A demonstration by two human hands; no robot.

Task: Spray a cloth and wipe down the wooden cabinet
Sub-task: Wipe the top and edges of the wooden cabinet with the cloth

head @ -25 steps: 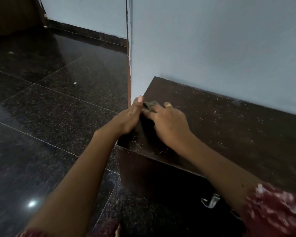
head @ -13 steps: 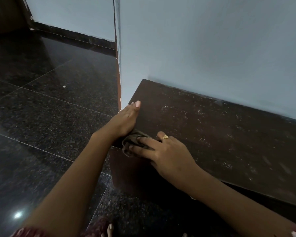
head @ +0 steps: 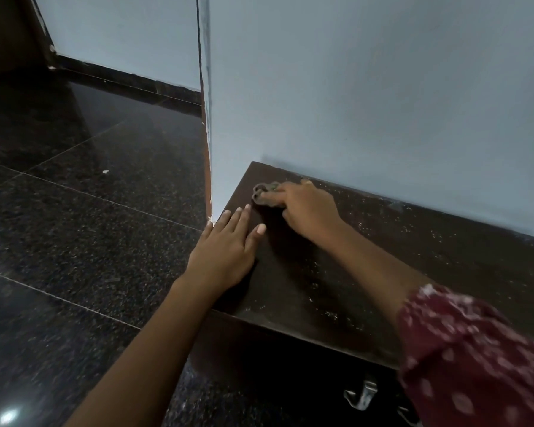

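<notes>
Now the right hand (head: 305, 208) sits just right of the frame's centre, its grip closed over a small bunched cloth (head: 264, 190) and pressing it flat onto the top of the wooden cabinet (head: 367, 272). Only the crumpled left end of the cloth shows past the fingertips; the rest is hidden under the hand. The cloth lies at the far left corner of the cabinet top, near the pale blue wall (head: 367, 87) behind it but not clearly touching it.

Just below and left of that, the left hand (head: 225, 251) lies palm down on the cabinet's left edge, fingers spread and straight, its grip open and holding nothing. Its fingertips point toward the cloth and stop just short of it.

The cabinet top is dark brown and runs from the middle of the frame to the right edge, set against the wall. Pale specks are scattered over much of it, thickest toward the right and the near edge; the strip between the two hands looks darker and cleaner. At the bottom right a metal latch (head: 363, 396) hangs on the cabinet's shadowed front. A maroon patterned sleeve (head: 475, 359) covers the right forearm in the lower right corner. Dark polished floor (head: 74, 241) tiles fill the left half of the frame.
</notes>
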